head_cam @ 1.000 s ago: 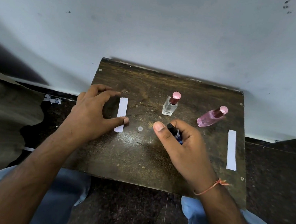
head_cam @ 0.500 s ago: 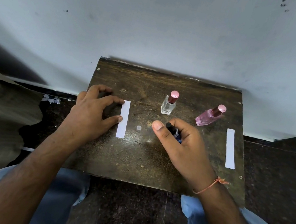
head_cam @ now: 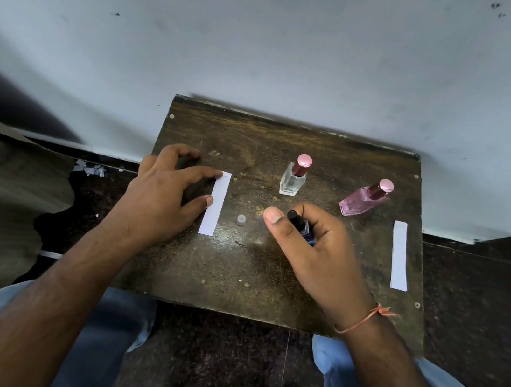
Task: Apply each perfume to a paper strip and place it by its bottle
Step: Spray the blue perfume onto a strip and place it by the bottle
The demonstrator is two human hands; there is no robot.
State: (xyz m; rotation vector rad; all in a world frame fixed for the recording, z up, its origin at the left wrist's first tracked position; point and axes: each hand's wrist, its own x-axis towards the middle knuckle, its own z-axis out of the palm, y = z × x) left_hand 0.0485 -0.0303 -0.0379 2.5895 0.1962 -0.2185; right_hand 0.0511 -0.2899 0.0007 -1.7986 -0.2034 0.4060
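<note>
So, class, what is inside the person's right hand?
The right hand grips a small blue bottle; only its black nozzle top and a strip of blue glass show. The fingers and palm cover the rest of it.

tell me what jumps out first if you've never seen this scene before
The eye lands on the two hands over the small dark table: the right hand grips a small blue bottle near the centre, while the left hand touches a white paper strip with its fingertips. Behind them stand a clear bottle and a tilted pink bottle, both pink-capped, with a second strip by the right edge.
</note>
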